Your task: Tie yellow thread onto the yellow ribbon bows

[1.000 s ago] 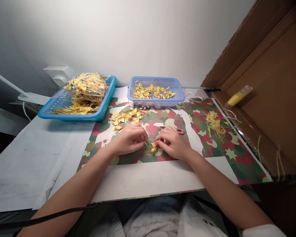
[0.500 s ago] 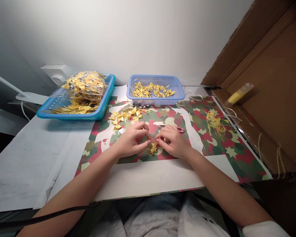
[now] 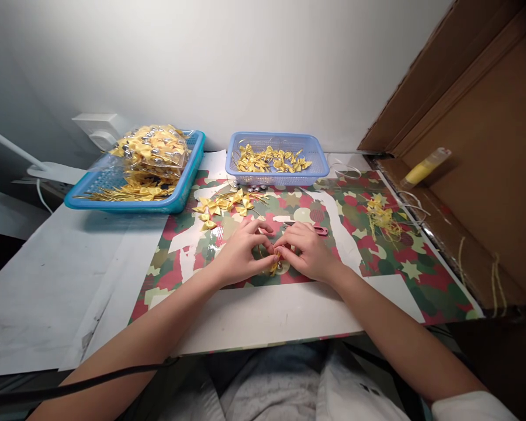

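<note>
My left hand [image 3: 248, 252] and my right hand [image 3: 305, 251] meet over the patterned paper. A small yellow ribbon bow [image 3: 274, 270] with a shiny silver bead [image 3: 279, 265] hangs below the fingertips. Its upper part is pinched in my right thumb and fingers. My left thumb and forefinger close on the same bow from the left, covering much of it. Just behind my right hand lies a pink-handled tool [image 3: 321, 231], partly hidden. Several loose yellow bows [image 3: 223, 204] with wire stems rest beyond my left hand, near some silver beads [image 3: 256, 188].
A blue basket [image 3: 175, 204] at the left holds wired bows and a full clear bag [image 3: 153, 146]. Another blue basket [image 3: 277, 176] with bows stands by the wall. Yellow thread scraps [image 3: 383, 219] lie right, before a cardboard box [image 3: 477, 146] and a yellow tube [image 3: 425, 166].
My left hand has moved a little right, and its thumb and forefinger have come together on the bow. My right hand has stayed almost still, with its pinch kept.
</note>
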Motion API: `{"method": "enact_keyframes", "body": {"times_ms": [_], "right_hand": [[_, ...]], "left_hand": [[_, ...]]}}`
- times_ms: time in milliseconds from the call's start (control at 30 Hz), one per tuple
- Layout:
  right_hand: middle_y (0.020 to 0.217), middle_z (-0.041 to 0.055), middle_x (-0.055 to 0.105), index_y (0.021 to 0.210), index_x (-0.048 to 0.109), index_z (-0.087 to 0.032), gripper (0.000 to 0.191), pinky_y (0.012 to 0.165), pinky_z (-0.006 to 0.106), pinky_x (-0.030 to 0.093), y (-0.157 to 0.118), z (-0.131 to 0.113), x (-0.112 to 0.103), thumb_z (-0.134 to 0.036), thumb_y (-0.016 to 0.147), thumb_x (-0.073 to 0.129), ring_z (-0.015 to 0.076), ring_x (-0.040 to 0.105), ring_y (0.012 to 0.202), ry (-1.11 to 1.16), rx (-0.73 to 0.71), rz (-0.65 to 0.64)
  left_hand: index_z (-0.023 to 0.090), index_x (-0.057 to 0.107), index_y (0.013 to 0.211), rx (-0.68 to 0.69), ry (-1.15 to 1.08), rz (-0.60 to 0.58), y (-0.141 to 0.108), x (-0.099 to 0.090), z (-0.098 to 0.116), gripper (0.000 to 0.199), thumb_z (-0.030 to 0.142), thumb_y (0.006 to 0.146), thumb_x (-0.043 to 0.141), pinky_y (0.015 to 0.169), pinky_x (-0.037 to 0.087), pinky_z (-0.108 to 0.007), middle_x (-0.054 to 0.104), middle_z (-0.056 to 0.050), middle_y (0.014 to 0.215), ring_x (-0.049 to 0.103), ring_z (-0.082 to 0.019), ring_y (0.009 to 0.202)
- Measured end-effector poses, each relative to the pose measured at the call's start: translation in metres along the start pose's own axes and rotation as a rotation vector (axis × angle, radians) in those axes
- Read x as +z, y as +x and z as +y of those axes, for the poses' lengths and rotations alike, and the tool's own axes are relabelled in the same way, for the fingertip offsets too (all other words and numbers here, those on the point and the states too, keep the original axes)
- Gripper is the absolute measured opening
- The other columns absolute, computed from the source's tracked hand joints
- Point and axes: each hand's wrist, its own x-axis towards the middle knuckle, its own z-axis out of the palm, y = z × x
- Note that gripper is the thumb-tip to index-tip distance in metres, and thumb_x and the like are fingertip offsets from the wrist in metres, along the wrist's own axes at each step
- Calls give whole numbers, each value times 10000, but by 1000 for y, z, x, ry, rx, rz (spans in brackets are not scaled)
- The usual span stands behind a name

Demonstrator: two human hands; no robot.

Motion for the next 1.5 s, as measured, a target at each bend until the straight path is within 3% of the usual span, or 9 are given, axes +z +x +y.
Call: {"method": "enact_keyframes", "body": {"times_ms": [300,700,1000,1500], "right_hand": [[704,8,605,786,645,-200,158,781,337,340,0,2,2,-151,873,522,158,499,736,1,-15,-2],[677,1,592,760,622,-192,144,766,331,335,0,1,2,-173,875,538,157,497,725,-7,4,34],[684,1,602,759,629,-191,151,778,334,335,0,1,1,-142,866,535,155,498,724,3,19,28],[685,4,606,750,614,-200,151,775,347,336,1,1,1,-161,869,530,164,507,728,0,35,34]], "left_hand": [[209,675,683,-199,-74,-37,-1,4,6,224,380,810,606,998,369,-463,577,-60,1138,457,-273,1145],[250,733,758,-195,-61,-121,0,0,5,360,469,896,482,1001,377,-457,567,-46,1177,446,-271,1142],[222,663,752,-220,-75,-77,-1,1,6,183,382,817,603,984,382,-446,575,-39,1158,459,-262,1136],[250,704,765,-198,-35,-109,-1,5,6,301,423,889,491,975,367,-447,563,-30,1173,466,-257,1101]]}}
